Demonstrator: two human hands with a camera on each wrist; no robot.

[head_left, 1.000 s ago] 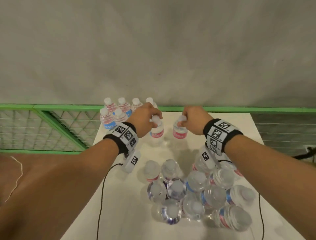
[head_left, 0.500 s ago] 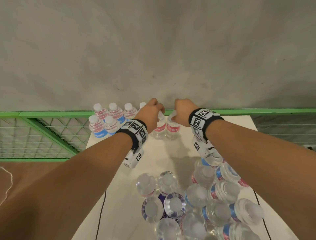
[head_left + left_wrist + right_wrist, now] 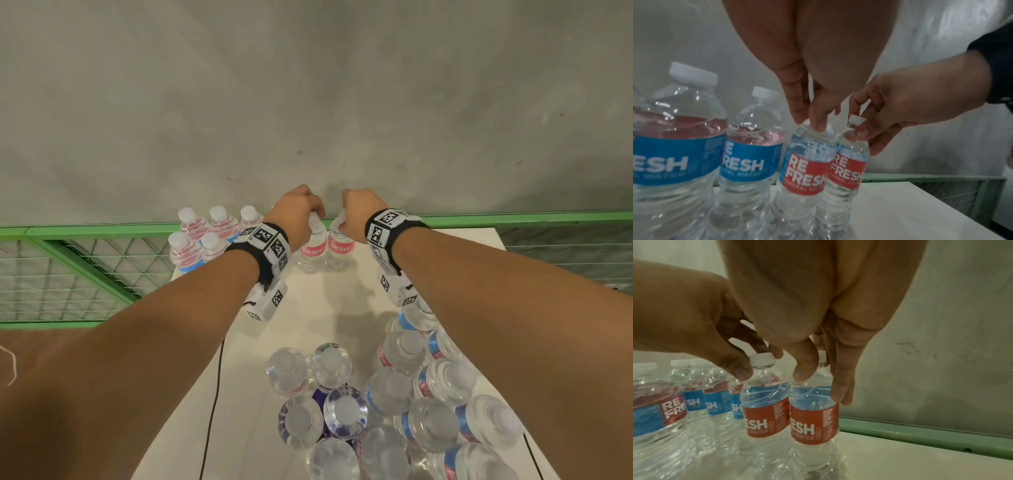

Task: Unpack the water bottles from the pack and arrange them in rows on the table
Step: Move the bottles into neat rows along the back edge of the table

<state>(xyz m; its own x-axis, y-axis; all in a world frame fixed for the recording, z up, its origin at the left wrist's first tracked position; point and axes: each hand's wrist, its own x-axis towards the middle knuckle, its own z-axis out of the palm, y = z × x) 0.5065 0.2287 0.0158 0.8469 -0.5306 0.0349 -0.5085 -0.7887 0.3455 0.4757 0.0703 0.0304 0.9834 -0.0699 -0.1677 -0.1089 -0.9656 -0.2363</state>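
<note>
So, roughly a third of the way through by my count. Along the far edge of the counter [image 3: 342,301] there's a row going: three caps show at the back left plus two more bottles [image 3: 186,251] in front of them, and the two red-label bottles now being added at the row's right end. The left hand [image 3: 296,219] has its fingers [image 3: 818,125] pinching the neck of the left red-label bottle [image 3: 312,251], and the right hand [image 3: 359,214] pinches the neck of the right red-label bottle [image 3: 339,246] the same way. Both bottles stand upright on the counter, touching each other, so I'd say they're basically placed and only need letting go.

What's left: the big loose cluster of bottles [image 3: 387,404] at the near end, a dozen or so, maybe more past the frame edge. Can't really tell if any pack wrap is still round them, it's all clear plastic glare down there. Those need carrying over to fill out the rows.
</note>
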